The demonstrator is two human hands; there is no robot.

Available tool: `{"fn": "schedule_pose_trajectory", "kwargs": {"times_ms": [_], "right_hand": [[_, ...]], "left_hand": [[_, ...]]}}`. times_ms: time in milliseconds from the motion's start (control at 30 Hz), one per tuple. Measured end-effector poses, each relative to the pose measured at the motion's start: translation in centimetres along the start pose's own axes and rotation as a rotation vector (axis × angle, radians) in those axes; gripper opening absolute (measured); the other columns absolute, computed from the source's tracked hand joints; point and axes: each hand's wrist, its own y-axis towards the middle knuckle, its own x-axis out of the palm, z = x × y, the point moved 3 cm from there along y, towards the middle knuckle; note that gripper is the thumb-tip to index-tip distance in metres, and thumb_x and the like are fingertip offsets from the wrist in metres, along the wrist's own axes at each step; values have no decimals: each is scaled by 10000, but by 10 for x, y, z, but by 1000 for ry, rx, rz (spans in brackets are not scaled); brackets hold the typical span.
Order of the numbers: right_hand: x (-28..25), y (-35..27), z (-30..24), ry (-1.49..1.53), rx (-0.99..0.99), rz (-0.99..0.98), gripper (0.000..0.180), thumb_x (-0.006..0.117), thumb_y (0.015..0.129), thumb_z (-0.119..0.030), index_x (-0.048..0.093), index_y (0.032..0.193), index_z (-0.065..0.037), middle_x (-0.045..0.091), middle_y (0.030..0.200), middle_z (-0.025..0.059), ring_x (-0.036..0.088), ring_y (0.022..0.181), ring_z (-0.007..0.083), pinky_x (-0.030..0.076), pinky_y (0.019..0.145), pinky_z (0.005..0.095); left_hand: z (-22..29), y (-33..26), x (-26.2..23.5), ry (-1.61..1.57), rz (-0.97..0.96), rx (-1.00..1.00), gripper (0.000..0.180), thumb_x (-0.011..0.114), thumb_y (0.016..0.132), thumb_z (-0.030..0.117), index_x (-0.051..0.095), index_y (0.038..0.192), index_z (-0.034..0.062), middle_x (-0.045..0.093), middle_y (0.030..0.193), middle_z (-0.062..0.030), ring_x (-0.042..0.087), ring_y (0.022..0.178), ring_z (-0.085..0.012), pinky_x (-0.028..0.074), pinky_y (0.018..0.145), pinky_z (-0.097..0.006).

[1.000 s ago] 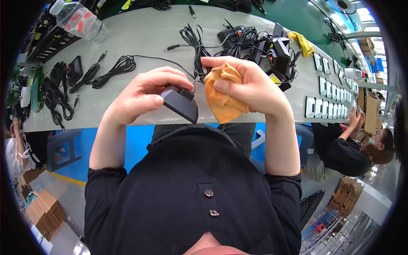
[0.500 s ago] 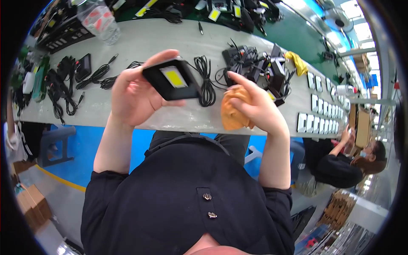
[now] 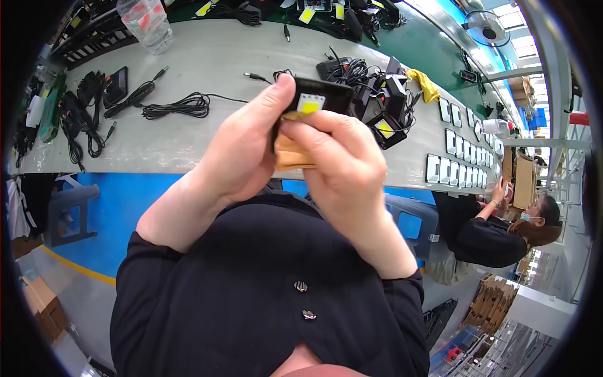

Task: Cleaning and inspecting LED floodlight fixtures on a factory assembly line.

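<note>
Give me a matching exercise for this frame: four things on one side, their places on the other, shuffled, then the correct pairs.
Things:
1. black lamp unit
2. tan cloth
3. clear plastic bottle
4. coiled black cable

Places:
A. lying on the grey bench, left of the hands
B. held up by the left hand
C. standing at the far left end of the bench
D. pressed under the right hand, below the lamp

Pairs: 1-B, 2-D, 3-C, 4-A
</note>
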Motion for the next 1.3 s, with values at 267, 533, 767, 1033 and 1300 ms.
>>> {"fn": "schedule_pose_trajectory", "kwargs": {"times_ms": [267,533,767,1033,1300], "right_hand": [[-10,1,-1,-79,-84,81,300,606,723,-41,643,1020,-22,618,981,99,603,873,263,486,749,358],[-22,5,-5,-64,-68,145,373,639,644,103,700,987,-30,656,938,102,641,812,251,528,724,328],[-31,-11,-8,59,-35,107,354,650,655,-20,657,1007,3,634,931,103,629,769,268,508,656,326],[-31,-12,-7,245,167,-139,327,646,680,38,660,1000,-27,639,943,88,616,823,271,502,713,345],[-86,-30,-8,69,338,201,260,765,703,-23,683,946,21,673,943,132,641,864,188,506,758,271]], "left_hand": [[3,-6,10,166,-16,163,426,349,1037,359,502,1232,13,598,1126,-89,585,1018,-152,468,899,-306],[2,-13,15,282,-8,150,521,288,1033,423,479,1292,13,582,1232,-117,567,1139,-209,456,964,-372],[2,-16,18,156,-30,134,454,344,1034,387,500,1231,10,593,1139,-101,581,1031,-159,476,892,-301],[2,-16,15,214,3,150,485,362,1027,395,485,1269,-7,589,1170,-105,580,1057,-180,461,934,-333],[14,-20,34,-94,-143,22,596,215,1034,440,385,1373,-19,519,1322,-183,552,1189,-288,471,987,-441]]}}
